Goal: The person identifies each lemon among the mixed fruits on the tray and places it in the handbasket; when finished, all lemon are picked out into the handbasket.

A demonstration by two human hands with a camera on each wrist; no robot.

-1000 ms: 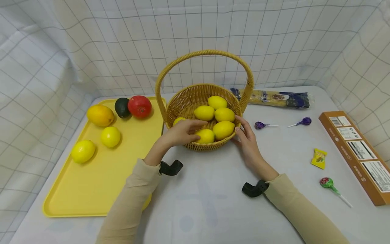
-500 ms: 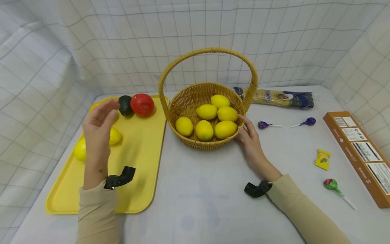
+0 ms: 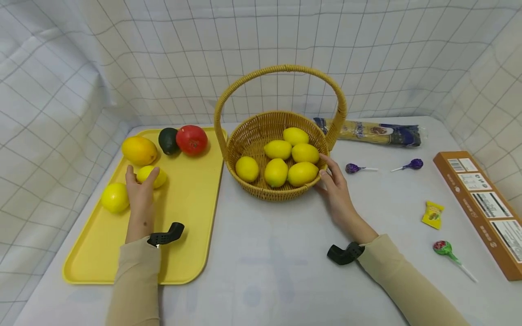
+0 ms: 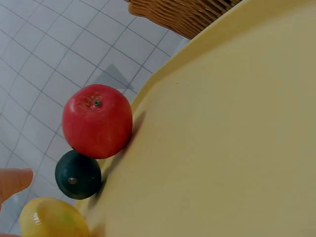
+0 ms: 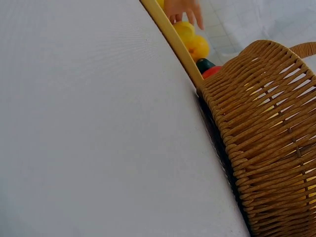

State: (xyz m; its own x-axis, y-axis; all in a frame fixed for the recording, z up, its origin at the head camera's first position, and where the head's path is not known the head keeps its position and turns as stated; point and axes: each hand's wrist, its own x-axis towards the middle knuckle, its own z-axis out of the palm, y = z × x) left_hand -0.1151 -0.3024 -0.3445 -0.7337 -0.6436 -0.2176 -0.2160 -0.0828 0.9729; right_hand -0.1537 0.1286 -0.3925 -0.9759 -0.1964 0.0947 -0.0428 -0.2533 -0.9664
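On the yellow tray (image 3: pixel 183 226), my left hand (image 3: pixel 140 199) has its thumb and fingers spread around a lemon (image 3: pixel 157 177); a firm grip is not visible. Only a fingertip (image 4: pixel 17 180) shows in the left wrist view. Another lemon (image 3: pixel 115 198) lies just left of this hand. A mango-like orange-yellow fruit (image 3: pixel 139 151), a dark green avocado (image 3: pixel 168 141) and a round red fruit (image 3: pixel 192 140) sit at the tray's back. My right hand (image 3: pixel 338 194) holds the near right rim of the wicker basket (image 3: pixel 269 194), which contains several lemons (image 3: pixel 276 173).
Behind the basket lies a bag of spaghetti (image 3: pixel 375 133). To the right are a purple lollipop (image 3: pixel 353 168), a second purple lollipop (image 3: pixel 415 164), a yellow wrapped candy (image 3: pixel 432 214), a green lollipop (image 3: pixel 445 248) and a long brown box (image 3: pixel 481 208). A gridded white curtain (image 3: pixel 277 40) surrounds the table.
My left hand has left the lemon in the basket's front, moved left over the tray and come down around the lemon there. My right hand has stayed at the basket's rim.
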